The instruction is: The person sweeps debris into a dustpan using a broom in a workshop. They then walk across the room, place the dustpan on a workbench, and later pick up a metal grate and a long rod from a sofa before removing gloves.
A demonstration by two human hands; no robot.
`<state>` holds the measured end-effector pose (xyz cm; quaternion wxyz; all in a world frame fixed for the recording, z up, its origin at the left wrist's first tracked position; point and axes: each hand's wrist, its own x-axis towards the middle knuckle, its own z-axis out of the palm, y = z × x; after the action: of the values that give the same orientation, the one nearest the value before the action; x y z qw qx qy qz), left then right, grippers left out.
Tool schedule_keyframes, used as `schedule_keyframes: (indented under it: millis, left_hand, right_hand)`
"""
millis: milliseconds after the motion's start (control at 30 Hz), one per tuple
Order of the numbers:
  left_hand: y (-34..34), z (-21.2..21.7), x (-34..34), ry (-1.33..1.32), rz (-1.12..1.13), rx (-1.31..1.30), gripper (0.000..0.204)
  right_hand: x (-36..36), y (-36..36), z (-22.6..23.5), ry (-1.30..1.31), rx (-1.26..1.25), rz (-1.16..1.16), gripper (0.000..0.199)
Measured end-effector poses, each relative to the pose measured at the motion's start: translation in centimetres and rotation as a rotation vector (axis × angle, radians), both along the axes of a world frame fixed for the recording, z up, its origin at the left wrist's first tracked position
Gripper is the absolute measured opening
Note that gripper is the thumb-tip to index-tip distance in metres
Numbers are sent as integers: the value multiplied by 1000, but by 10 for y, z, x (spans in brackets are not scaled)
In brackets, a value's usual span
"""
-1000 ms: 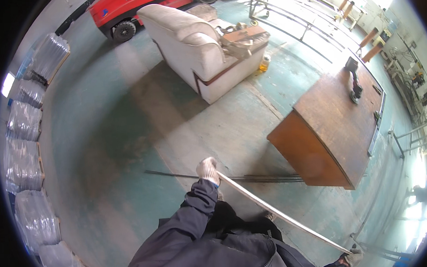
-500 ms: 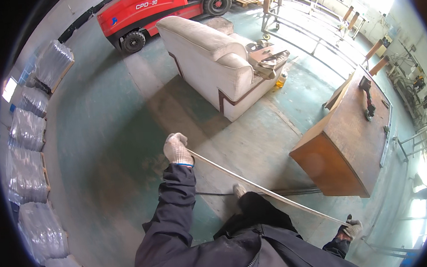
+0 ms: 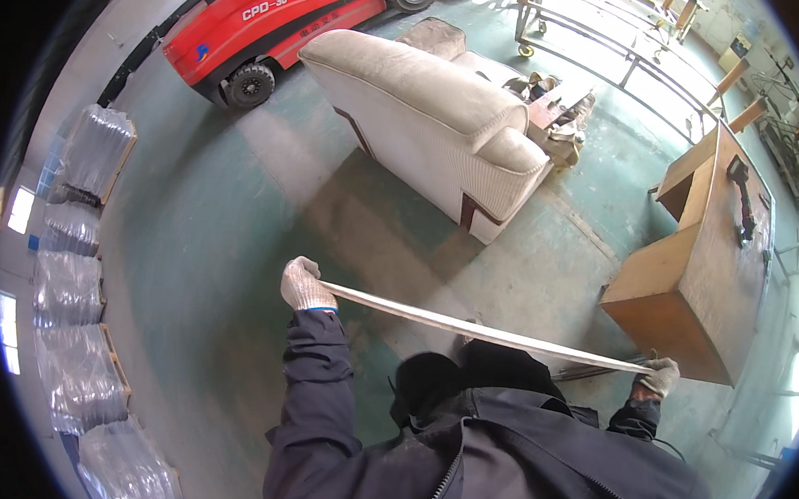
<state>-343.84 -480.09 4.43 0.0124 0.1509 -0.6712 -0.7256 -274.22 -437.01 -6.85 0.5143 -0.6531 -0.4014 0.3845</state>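
A long, thin, pale strip [image 3: 482, 329] stretches in front of my body, sloping down to the right. My left hand [image 3: 303, 284], in a whitish knit glove with a blue cuff edge, is closed around its left end. Near the strip's other end, my right hand [image 3: 660, 377] grips it in a similar glove. Several thin dark rods [image 3: 590, 369] show below the strip beside my right hand; whether the hand touches them I cannot tell. Whether the strip is wood or metal does not show.
Ahead stands a worn beige sofa [image 3: 408, 84] with items on its seat. A wooden desk [image 3: 673, 301] at right bears a dark tool [image 3: 741, 199]. Behind are a red forklift [image 3: 267, 29] and a metal rack [image 3: 626, 71]. Plastic-wrapped stacks [image 3: 82, 374] line the left wall.
The sofa and desk have shifted right in view as my body moved and turned left. Both hands still hold the strip, which now slopes less steeply; my right hand sits higher in the picture.
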Motion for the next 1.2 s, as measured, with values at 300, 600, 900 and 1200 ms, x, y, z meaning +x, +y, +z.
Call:
schedule_keyframes:
  millis: [300, 600, 900, 1200]
  left_hand:
    - [17, -42, -258, 180, -256, -423, 23]
    - [112, -40, -472, -67, -313, -9, 27]
    - [152, -83, -576, -117, -304, -123, 23]
    - [225, -172, -666, -351, -240, -169, 17]
  right_hand:
    - [-200, -67, -16, 442, 57, -122, 17]
    - [-371, -145, -36, 482, 98, -362, 20]
    - [-499, -91, -73, 169, -46, -516, 22]
    - [-561, -68, -113, 371, 1, -742, 16]
